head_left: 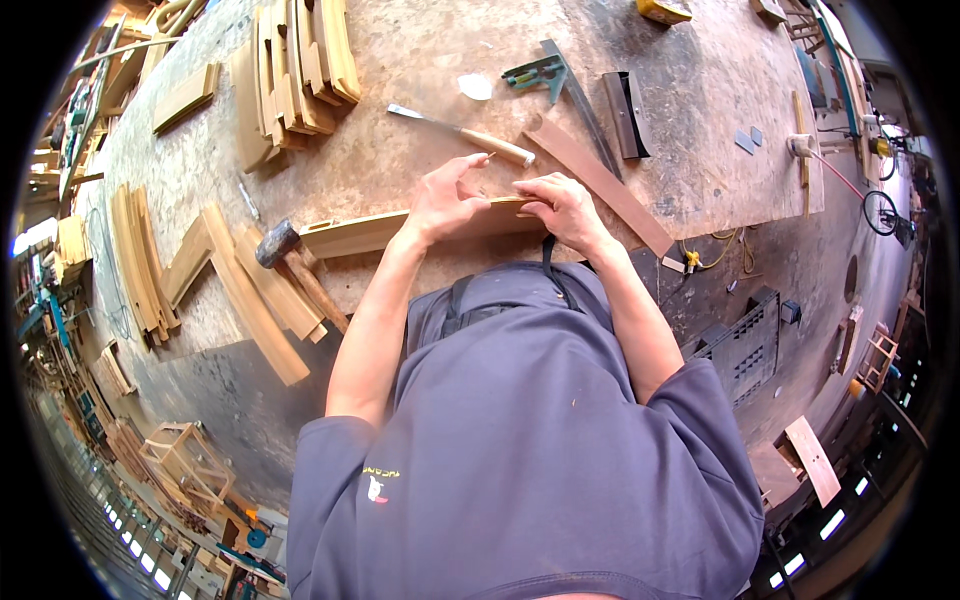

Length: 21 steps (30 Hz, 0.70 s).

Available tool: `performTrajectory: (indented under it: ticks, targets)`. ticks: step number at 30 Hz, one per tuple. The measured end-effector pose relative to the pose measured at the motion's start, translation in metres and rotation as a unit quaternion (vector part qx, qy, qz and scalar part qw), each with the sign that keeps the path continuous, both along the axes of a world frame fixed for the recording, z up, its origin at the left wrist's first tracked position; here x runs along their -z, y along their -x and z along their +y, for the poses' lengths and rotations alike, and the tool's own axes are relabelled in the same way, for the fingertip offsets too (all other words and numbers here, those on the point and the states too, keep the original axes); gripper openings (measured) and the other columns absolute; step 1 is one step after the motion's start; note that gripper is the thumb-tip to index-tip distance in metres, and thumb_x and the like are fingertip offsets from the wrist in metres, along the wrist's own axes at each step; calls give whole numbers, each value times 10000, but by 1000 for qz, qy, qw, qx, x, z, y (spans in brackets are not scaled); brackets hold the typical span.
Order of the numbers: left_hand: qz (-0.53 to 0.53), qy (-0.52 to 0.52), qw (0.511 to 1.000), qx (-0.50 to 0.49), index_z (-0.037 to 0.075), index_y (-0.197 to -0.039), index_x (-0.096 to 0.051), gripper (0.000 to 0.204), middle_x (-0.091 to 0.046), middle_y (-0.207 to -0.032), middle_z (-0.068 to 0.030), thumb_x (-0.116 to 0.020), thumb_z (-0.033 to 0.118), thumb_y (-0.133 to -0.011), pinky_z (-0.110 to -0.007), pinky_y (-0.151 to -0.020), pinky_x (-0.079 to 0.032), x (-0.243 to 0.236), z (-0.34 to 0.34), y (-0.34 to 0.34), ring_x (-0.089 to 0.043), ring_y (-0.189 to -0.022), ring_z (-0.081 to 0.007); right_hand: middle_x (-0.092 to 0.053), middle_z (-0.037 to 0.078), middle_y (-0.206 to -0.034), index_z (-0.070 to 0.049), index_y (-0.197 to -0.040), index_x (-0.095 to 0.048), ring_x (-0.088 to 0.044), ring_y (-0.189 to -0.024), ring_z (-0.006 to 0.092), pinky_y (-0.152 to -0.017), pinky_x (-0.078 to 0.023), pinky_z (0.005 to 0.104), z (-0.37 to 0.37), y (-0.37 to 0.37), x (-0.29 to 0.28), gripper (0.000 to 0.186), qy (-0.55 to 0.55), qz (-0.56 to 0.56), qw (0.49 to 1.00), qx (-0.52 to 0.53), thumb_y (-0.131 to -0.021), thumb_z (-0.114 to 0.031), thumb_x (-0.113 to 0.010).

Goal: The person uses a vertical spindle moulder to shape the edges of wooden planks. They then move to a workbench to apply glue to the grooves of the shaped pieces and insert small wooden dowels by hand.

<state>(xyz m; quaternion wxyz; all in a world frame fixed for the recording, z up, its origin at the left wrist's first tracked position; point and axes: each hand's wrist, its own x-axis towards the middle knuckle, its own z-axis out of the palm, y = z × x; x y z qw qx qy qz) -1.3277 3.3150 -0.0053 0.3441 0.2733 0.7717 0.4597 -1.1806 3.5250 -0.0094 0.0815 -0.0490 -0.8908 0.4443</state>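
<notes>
A long pale wooden board (365, 236) lies along the near edge of the workbench, just in front of my body. My left hand (445, 203) curves over it, thumb and forefinger apart. A tiny dark bit shows by its fingertip, too small to name. At the board's right end, the fingers of my right hand (565, 212) close on its upper edge; their undersides are hidden. Just beyond my hands rests a chisel (495, 147) with a wooden handle. A hammer (280, 245) lies left of the board, and a reddish-brown wood strip (600, 185) slants away at the right.
Beyond lie a green-headed combination square (548, 78) and a dark metal channel piece (626, 115). Stacked wooden pieces (295, 75) stand far left; more boards (145, 260) and an angled wooden joint (235, 280) lie nearer. A grey plastic crate (745, 350) sits below the bench's right.
</notes>
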Motion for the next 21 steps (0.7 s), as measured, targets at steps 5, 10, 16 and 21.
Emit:
performTrajectory:
  ticks: [5, 10, 16, 21]
  targets:
    - [-50, 40, 998, -9, 60, -1474, -594, 698, -697, -1381, -74, -807, -26, -814, -285, -828, -614, -3, 4, 1, -769, -897, -131, -788, 111, -1053, -96, -1098, -808, -726, -1025, 294, -896, -581, 404, 0, -1, 1, 250, 20, -46, 999, -4, -848, -112, -807]
    - [-179, 39, 983, -19, 26, -1470, -598, 712, -691, -1385, -104, -815, -38, -795, -275, -833, -604, 8, -9, -8, -734, -897, -105, -784, 146, -1033, -110, -1120, -816, -751, -966, 320, -872, -589, 398, -9, -12, 4, 236, 44, -135, 990, -2, -893, -157, -774]
    - [-378, -18, 909, -173, 30, -1409, -613, 414, -740, -1304, -108, -677, 151, -1018, -257, -767, -584, 23, -20, 0, -767, -950, -166, -788, 174, -1050, -75, -1142, -805, -763, -993, 304, -898, -586, 382, -15, -21, 25, 241, 98, -209, 972, -41, -915, -116, -736]
    - [-412, -41, 875, -251, 74, -1263, -680, 250, -785, -1166, -76, -668, 204, -1050, -223, -648, -540, 35, -24, 7, -744, -829, -110, -800, 160, -1067, -51, -1167, -791, -774, -1002, 251, -901, -587, 354, -9, -17, 20, 261, 169, -249, 954, -12, -935, -31, -673]
